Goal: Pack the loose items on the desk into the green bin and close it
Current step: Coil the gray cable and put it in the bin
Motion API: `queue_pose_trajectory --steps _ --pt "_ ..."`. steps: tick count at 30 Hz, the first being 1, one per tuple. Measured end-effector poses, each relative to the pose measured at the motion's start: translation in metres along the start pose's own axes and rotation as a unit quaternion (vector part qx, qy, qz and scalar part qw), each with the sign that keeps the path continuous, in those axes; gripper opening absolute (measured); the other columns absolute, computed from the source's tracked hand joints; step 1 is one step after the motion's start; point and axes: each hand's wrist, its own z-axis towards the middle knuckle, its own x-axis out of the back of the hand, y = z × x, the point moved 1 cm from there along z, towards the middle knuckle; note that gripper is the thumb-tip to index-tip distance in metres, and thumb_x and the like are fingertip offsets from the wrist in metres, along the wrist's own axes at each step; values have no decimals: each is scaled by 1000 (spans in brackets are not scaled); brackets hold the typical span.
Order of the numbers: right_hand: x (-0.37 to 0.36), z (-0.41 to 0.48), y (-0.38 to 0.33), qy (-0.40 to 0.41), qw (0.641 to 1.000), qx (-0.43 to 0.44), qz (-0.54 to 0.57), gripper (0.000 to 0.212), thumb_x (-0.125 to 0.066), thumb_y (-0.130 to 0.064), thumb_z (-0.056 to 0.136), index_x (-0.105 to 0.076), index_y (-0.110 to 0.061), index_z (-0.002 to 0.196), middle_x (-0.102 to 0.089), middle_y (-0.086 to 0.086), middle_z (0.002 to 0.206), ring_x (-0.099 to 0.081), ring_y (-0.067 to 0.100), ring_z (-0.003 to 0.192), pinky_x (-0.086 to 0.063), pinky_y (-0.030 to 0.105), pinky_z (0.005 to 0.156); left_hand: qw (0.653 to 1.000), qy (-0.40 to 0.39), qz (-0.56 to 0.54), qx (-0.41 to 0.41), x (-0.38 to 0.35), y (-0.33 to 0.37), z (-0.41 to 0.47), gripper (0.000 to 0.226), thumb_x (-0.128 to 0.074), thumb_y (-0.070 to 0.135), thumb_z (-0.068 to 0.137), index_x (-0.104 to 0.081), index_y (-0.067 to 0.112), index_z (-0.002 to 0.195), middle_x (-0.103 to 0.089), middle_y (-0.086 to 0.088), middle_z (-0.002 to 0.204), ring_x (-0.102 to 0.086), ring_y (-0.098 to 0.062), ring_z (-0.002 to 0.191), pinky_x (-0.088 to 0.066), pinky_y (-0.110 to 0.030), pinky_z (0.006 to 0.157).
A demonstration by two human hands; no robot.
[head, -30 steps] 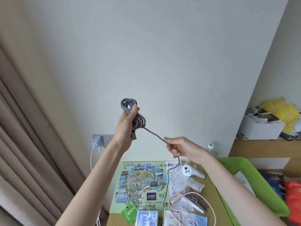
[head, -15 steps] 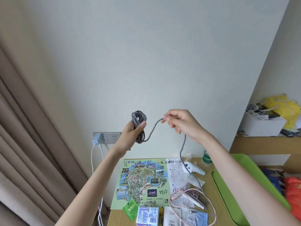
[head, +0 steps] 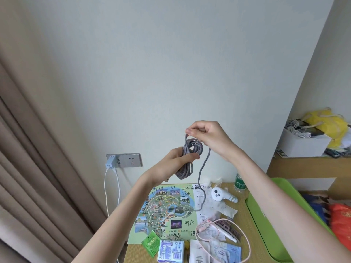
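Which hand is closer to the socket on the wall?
Left. The left hand is just right of the socket, level with it; the right hand is farther right and higher.

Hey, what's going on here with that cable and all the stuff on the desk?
A person is coiling a grey cable above the desk. The left hand grips the loops, and the right hand pinches the strand just above them. The loose tail hangs down to the desk. The cable is not yet in the open green bin on the right. A map and a pink cable lie unpacked.
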Motion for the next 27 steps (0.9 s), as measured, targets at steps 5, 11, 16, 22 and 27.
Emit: queue_pose_trajectory --steps 5,11,16,22,27 --pt "-1 -10 22 11 992 -103 66 34 -51 -42 98 -52 -19 74 -41 -9 54 -30 10 50 -24 20 46 998 25 -43 -30 -5 9 0 20 -53 30 98 -66 16 101 -47 -3 84 -44 -8 71 -34 -20 66" --pt "-14 -27 47 -28 977 -144 152 43 -35 -47 103 -50 -18 75 -38 -3 56 -27 11 45 -22 23 46 985 120 -93 -82 -5 13 4 20 -54 24 98 -50 18 79 -36 10 60 -30 -3 48 -27 -13 44" --pt "-29 -30 48 -60 958 -155 233 43 -36 -46 102 -52 -23 71 -40 -1 55 -20 10 41 -19 20 40 976 164 -117 -87 -3 16 7 24 -56 23 96 -46 16 75 -42 14 51 -34 -6 46 -28 -12 42" --pt "-38 -29 40 -42 971 -134 192 41 -41 -50 100 -50 -24 70 -36 -2 53 -17 12 43 -16 19 38 976 166 -128 -67 -4 18 5 31 -56 24 96 -59 -6 103 -49 -8 69 -44 -17 64 -31 -28 54" --pt "-40 -29 38 -45 980 -103 164 35 -42 -48 99 -48 -20 78 -39 -4 53 -23 9 42 -18 20 41 966 196 -154 -70 -5 18 6 25 -54 23 97 -63 3 108 -50 -13 77 -46 -22 71 -34 -33 63"
